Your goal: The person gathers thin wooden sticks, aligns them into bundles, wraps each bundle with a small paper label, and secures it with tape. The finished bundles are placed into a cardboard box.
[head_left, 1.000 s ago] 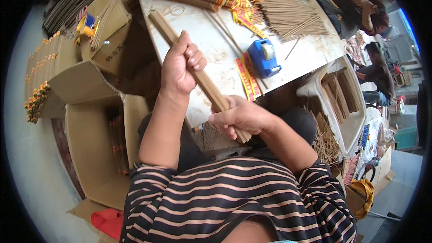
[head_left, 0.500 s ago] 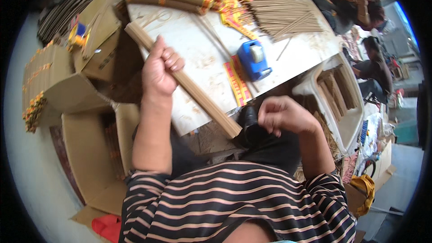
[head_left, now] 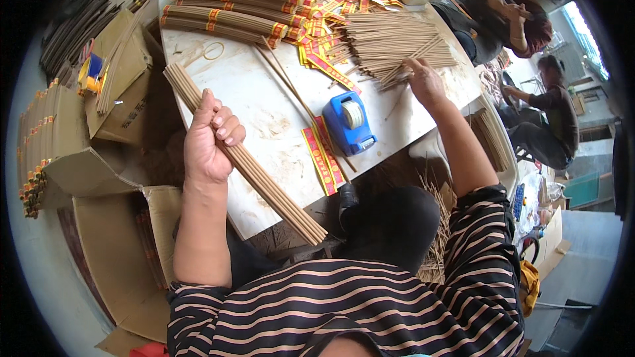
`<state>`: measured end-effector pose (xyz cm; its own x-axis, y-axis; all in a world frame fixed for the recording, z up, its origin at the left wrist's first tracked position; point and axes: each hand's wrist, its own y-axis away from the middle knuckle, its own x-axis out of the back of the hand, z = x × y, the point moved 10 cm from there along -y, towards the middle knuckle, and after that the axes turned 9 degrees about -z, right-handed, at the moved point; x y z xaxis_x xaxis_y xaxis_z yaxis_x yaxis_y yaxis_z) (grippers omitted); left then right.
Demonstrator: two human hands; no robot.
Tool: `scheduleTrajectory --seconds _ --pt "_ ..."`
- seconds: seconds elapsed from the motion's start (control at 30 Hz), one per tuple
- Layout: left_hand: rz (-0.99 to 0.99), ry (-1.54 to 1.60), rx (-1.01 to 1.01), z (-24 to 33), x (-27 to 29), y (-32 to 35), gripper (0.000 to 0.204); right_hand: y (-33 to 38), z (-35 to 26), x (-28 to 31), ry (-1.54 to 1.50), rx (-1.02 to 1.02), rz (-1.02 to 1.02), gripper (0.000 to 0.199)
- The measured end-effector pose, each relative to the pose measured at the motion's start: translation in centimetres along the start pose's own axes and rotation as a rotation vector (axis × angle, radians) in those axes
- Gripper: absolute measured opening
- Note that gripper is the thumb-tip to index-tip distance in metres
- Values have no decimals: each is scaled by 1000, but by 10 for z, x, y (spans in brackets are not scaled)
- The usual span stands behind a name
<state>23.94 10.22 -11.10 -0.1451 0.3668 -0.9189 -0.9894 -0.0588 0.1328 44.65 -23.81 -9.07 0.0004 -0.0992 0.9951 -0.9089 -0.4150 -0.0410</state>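
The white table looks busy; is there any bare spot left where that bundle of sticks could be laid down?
Yes: the white table is bare between the held stick bundle in the left hand and the blue tape dispenser. The far edge is crowded with banded bundles, red-yellow labels and the loose stick pile that the right hand touches.

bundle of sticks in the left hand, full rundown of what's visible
The bundle of sticks is a long, slim sheaf of thin tan rods, wood-like, packed tight with no band visible. It lies slantwise, far end up-left over the table, near end past the table's front edge. The left hand is closed around it above the middle. Nothing else holds it.
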Motion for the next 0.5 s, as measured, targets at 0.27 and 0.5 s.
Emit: scheduleTrajectory --seconds 0.27,0.5 --pt "41 26 24 -4 2 -6 26 -32 -23 -7 196 319 -114 17" --pt "42 48 12 -2 1 0 25 -33 -32 -2 293 419 -26 14"
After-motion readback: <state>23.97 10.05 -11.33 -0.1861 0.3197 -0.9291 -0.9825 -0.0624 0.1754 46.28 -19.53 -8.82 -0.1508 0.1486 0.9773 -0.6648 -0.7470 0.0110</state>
